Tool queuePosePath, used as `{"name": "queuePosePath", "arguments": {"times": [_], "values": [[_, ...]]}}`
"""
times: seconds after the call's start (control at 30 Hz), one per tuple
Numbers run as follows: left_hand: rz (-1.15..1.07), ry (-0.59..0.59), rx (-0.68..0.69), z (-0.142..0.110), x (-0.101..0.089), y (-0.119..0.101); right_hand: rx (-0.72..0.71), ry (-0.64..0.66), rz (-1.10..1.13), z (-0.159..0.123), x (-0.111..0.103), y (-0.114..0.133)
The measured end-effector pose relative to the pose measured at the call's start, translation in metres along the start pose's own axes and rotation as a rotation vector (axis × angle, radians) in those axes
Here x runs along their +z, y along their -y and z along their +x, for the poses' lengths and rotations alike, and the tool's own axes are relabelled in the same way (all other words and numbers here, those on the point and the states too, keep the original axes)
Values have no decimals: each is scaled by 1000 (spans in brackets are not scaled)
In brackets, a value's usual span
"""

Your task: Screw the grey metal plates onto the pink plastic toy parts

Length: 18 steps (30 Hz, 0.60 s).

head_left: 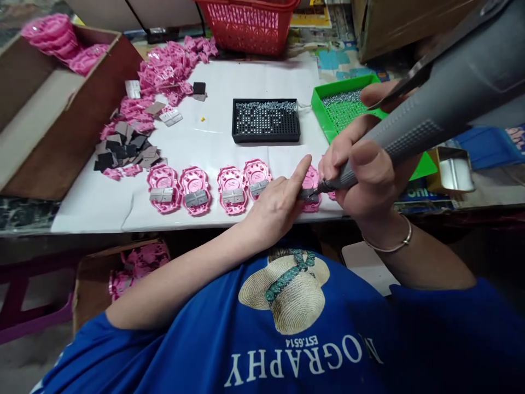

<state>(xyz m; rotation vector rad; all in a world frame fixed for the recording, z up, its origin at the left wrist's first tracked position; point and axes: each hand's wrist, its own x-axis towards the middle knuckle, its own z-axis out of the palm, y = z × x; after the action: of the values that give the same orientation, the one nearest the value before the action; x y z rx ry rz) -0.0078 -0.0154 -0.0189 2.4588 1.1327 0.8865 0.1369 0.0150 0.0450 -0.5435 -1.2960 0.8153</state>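
Observation:
My right hand (365, 169) is wrapped around a grey electric screwdriver (430, 128). Its bit end meets a dark grey plate (309, 195) lying across a pink plastic casing (312, 176). My left hand (279, 205) holds that casing from the left, index finger stretched along it and the other fingers partly hidden. To the left lie several more pink casings (194, 180), each with a grey plate across its lower half. Another pink casing is mostly covered by my right hand. Behind them stands a black perforated tray (266, 137) with small screws standing in holes and heaped at its back.
A green tray (322, 112) of screws sits at the right, beside a small metal tin (455, 169). Pink parts (172, 68) and grey and black plates (127, 148) are heaped at the left near a cardboard box (77, 120). A red basket (250, 27) stands behind.

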Motion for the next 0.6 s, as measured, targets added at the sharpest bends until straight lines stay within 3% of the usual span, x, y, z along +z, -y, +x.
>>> {"name": "queuePosePath", "arguments": {"times": [0.27, 0.6], "values": [[6, -12, 6, 0, -3, -3, -12, 44, -9, -9, 1, -15], [5, -26, 10, 1, -3, -3, 45, 58, -43, -10, 1, -12]]}}
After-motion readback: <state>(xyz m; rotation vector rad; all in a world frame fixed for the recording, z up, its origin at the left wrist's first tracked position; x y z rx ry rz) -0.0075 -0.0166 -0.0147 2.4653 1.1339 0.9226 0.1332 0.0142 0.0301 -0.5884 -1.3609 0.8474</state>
